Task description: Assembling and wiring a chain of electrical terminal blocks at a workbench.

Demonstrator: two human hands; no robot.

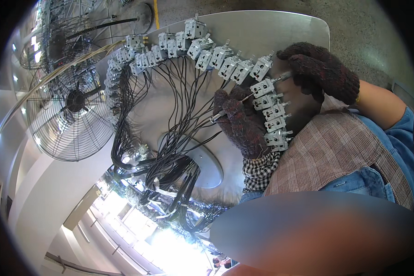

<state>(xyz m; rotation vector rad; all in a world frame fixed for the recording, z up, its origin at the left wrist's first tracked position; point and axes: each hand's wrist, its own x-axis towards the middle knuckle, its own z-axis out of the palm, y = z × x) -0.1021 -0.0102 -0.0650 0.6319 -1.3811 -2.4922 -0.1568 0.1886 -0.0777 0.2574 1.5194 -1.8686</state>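
A row of small grey metal box-shaped units, each with a short shaft, curves along the table edge. My left hand, in a dark maroon knitted glove, is closed round a slim metal tool resembling a screwdriver. Its thin tip reaches one grey unit near my body. My right hand, gloved alike, has its fingers curled at that unit's shaft and seems to pinch it; the fingertips are partly hidden. More units lie in line between my left wrist and my apron.
Black wires run from the units into a thick bundle over the metal table. Beneath the wires sits a round grey plate. A large caged fan stands beyond the left edge, with tan cables passing before it.
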